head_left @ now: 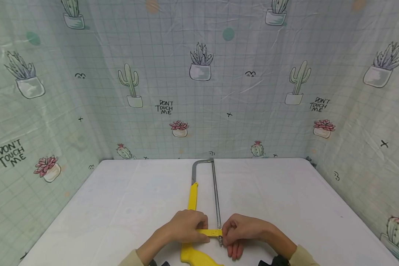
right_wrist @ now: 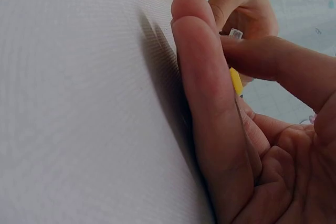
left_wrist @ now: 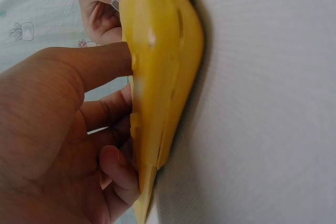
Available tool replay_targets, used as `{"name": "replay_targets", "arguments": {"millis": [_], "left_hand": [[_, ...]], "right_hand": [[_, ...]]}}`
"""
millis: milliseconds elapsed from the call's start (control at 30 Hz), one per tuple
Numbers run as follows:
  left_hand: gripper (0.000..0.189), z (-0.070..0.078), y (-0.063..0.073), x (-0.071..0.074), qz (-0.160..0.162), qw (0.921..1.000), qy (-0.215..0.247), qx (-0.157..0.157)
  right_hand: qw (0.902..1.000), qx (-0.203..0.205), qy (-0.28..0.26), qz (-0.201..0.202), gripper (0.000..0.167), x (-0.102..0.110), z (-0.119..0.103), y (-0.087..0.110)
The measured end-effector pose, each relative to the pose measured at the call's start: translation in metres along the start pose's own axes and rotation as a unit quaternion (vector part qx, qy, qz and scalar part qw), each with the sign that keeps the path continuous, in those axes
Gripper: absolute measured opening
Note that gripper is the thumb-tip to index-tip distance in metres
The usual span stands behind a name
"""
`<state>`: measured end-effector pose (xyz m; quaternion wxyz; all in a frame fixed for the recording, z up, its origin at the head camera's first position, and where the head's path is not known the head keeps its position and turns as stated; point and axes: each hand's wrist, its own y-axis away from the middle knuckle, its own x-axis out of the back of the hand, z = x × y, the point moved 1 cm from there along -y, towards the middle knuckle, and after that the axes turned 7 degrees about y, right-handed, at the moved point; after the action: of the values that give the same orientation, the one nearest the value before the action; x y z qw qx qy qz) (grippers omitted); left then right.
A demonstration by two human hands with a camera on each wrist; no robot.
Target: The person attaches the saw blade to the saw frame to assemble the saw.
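Note:
A hacksaw with a yellow handle (head_left: 196, 257) and a grey metal front bow (head_left: 194, 171) lies on the white table. Its blade (head_left: 216, 195) runs along the right side. My left hand (head_left: 185, 226) holds the yellow frame by the short crosspiece (head_left: 210, 232) where the blade ends. In the left wrist view, its thumb and fingers meet the side of the yellow handle (left_wrist: 157, 61). With thumb and forefinger, my right hand (head_left: 245, 228) pinches the small metal wing nut (head_left: 220, 241) below that crosspiece. The other right fingers (right_wrist: 210, 93) extend low along the tabletop, partly covering the saw in the right wrist view.
The white table (head_left: 139, 199) reaches back to a curtain (head_left: 232, 92) printed with cacti, which also rises along both sides. Dark straps or devices (head_left: 276, 261) sit at my wrists near the bottom edge.

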<state>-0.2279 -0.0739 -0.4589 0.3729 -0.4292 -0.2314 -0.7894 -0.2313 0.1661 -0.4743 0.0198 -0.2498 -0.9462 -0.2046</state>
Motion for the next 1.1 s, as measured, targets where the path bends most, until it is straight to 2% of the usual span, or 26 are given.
{"name": "replay_targets", "arguments": {"millis": [200, 467, 733, 1100], "left_hand": [[0.024, 0.0004, 0.0004, 0.0009, 0.0, 1.0, -0.002, -0.002], [0.024, 0.0001, -0.0005, 0.0005, 0.002, 1.0, -0.002, -0.006], [0.024, -0.0003, -0.0029, 0.0, -0.001, 1.0, -0.003, -0.009], [0.024, 0.0002, 0.0017, 0.0011, -0.001, 1.0, -0.001, 0.002]], "right_hand": [[1.0, -0.006, 0.003, -0.003, 0.007, 0.0004, -0.0013, 0.0003], [0.9997, -0.015, 0.015, 0.015, 0.018, 0.0009, -0.0014, 0.0003], [0.9996, -0.017, 0.014, 0.015, 0.019, 0.001, -0.0024, 0.0025], [0.9996, -0.016, 0.014, 0.017, 0.022, -0.0019, -0.0046, -0.0002]]}}
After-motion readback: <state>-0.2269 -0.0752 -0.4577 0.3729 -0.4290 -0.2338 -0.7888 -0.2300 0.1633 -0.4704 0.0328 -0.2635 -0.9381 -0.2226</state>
